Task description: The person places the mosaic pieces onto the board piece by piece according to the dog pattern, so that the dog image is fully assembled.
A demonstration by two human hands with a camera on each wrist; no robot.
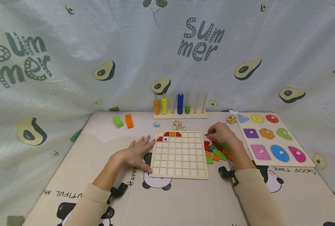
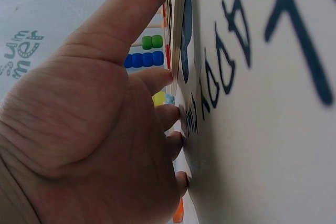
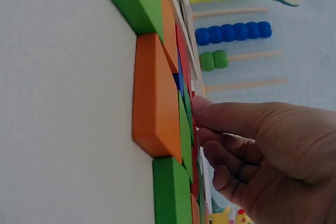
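Note:
A wooden grid board [image 1: 178, 163] lies on the table. Along its far left cells sit a few red pieces [image 1: 159, 138], an orange square [image 1: 172, 134] and a white tile with an eye [image 1: 166, 139]. My left hand [image 1: 136, 153] is spread flat beside the board, thumb and fingertips touching its left edge. Past the board's right side, my right hand [image 1: 222, 133] pinches a small red piece [image 1: 206, 135] between thumb and fingers. Beneath and in front of that hand is a pile of loose red, green, orange and blue pieces [image 1: 216, 152].
Behind the board stand a pegged bead stacker [image 1: 180, 115] and a small picture card [image 1: 178, 125]. A shape puzzle board [image 1: 277, 139] lies at right, a small figurine [image 1: 232, 116] by its corner. Green [image 1: 118, 121] and orange blocks [image 1: 129, 121] lie at back left.

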